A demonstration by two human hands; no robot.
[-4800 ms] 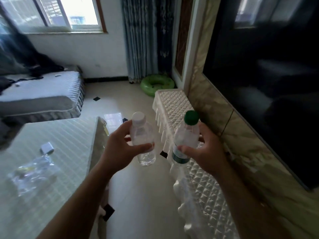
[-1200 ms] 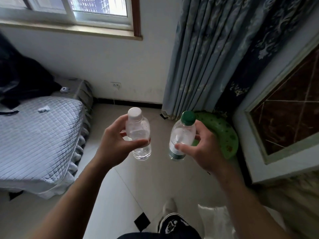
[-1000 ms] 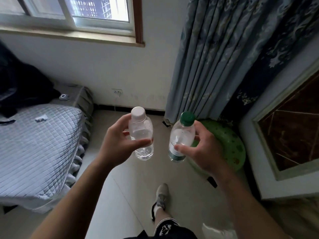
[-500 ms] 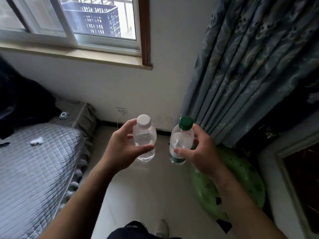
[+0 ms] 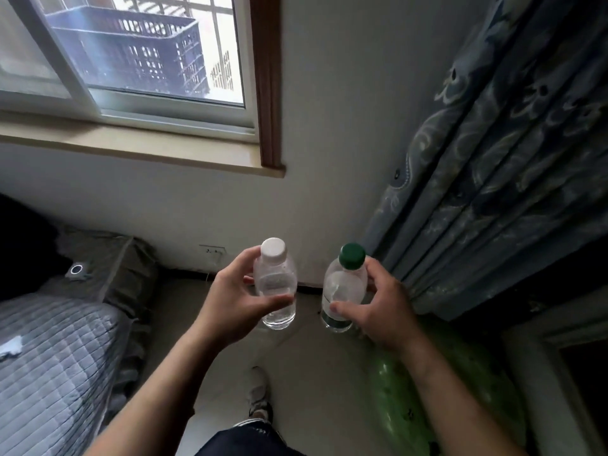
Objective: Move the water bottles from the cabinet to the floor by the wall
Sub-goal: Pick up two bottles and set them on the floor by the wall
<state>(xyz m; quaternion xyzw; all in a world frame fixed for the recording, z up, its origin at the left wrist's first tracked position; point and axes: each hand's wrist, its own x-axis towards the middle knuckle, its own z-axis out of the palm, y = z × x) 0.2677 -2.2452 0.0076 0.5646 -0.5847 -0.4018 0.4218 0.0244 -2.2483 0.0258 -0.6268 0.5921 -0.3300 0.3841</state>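
Wrapped around mid-body, each bottle is held upright: the white-cap bottle (image 5: 277, 286) by the left hand (image 5: 235, 307), thumb in front and fingers behind, and the green-cap bottle (image 5: 344, 291) by the right hand (image 5: 378, 312) likewise. Both are carried above the floor (image 5: 306, 357), with the wall (image 5: 329, 199) at 12 o'clock and a curtain (image 5: 493, 192) at 2 o'clock. Thin clear plastic is judged light, smooth and easily dented; a waist hold without squeezing is judged safest.

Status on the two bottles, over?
Left hand grips white-cap bottle; right hand grips green-cap bottle. Both upright, above floor, close to wall. Green inflatable on floor beneath right arm.
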